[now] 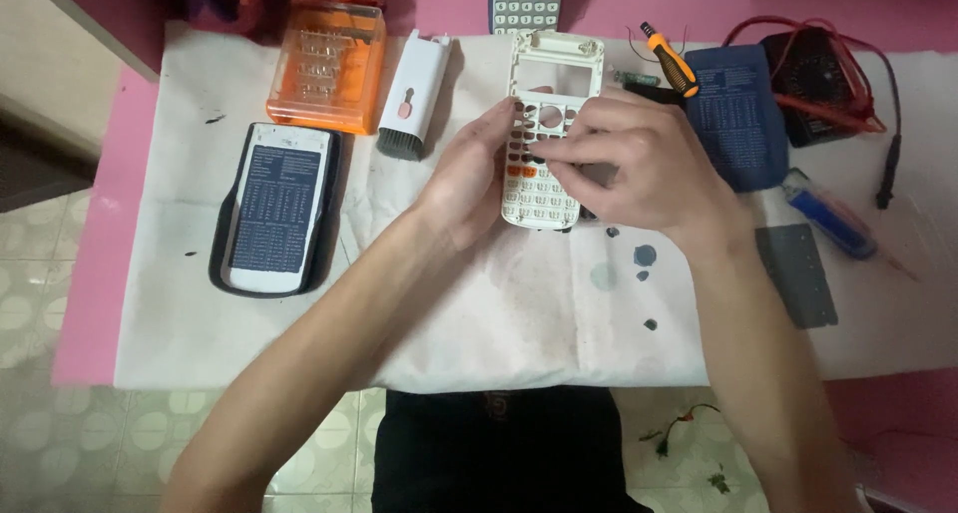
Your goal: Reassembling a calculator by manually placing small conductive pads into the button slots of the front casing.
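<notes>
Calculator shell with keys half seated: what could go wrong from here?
1. Both hands, left and right, hold the shell off the cloth; a tilt may spill seated keys.
2. Small dark parts lie loose near the right wrist; a sweep could scatter them.
3. The screwdriver could roll.

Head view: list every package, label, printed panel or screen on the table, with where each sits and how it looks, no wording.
Orange case: clear plastic box, upper left.
Printed panel: dark blue table on a white calculator back, left, in a black cover.
Blue printed cover: dark blue, upper right.
Calculator shell: white, empty screen opening, between left hand and right hand.
Second calculator: top edge, keys only showing.
</notes>
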